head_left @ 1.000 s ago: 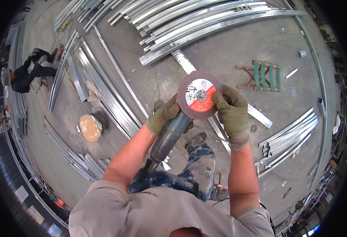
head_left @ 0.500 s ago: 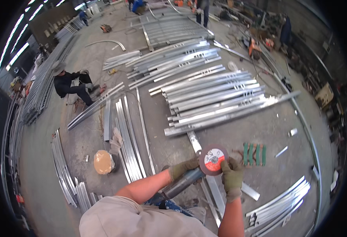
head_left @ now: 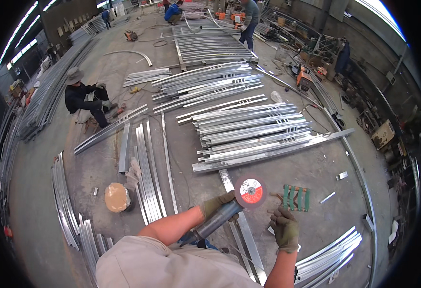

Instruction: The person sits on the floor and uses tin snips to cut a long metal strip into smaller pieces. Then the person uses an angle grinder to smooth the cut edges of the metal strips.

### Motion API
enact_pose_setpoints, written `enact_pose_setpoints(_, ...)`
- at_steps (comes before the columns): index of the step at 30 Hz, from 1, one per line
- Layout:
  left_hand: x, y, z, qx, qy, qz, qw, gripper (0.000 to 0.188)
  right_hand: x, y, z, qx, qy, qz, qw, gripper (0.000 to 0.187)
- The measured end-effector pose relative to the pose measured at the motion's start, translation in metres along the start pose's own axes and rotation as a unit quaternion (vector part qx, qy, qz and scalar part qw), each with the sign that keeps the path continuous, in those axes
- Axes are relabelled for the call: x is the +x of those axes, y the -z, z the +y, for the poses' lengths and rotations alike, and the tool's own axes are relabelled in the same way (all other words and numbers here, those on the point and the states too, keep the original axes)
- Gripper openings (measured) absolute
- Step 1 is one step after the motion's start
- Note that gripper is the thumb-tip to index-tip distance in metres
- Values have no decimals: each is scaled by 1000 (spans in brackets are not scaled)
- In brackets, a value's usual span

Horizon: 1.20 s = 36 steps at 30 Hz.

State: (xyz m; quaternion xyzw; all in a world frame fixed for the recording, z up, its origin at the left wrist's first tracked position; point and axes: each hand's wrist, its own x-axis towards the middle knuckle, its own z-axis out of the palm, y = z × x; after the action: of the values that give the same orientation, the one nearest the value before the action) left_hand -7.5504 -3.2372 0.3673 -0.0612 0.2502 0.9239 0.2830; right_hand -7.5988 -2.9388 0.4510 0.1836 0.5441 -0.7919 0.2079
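My left hand (head_left: 215, 205) grips the grinder (head_left: 216, 222), disc (head_left: 251, 192) apparently seated, no cut yet underway; my right hand's (head_left: 285, 230) hold I can't tell.

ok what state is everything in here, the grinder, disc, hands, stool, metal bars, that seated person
left hand: gloved, closed around the grinder
angle grinder: held up at a slant; switched on or off, cannot tell
disc: fitted, printed side toward the camera, apparently not spinning
right hand: gloved, apart from the disc, fingers bent
green-strapped stool: unoccupied
metal bars: lying in rows
person in the hat: seated
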Motion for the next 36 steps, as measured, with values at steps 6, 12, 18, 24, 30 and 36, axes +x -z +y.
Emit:
enact_pose_setpoints(6,0,-9,9,56,-14,49,997,60,-40,-39,-17,-47,160,15,986,43)
enact_pose_setpoints(12,8,-11,15,114,-12,63,991,58,-30,-76,-39,-151,279,26,948,45)
enact_pose_setpoints(18,1,-56,10,48,2,33,998,68,-30,-89,-42,-68,268,-50,960,51)
enact_pose_setpoints(24,10,-56,12,51,41,18,998,66,-23,-100,-31,-159,348,-36,923,47)
enact_pose_setpoints(30,9,-68,13,70,23,-5,997,64,-9,-100,-14,-393,519,-22,759,42)
enact_pose_setpoints(36,7,-68,14,60,30,0,998,67,-10,-98,-1,-478,518,-13,709,44)
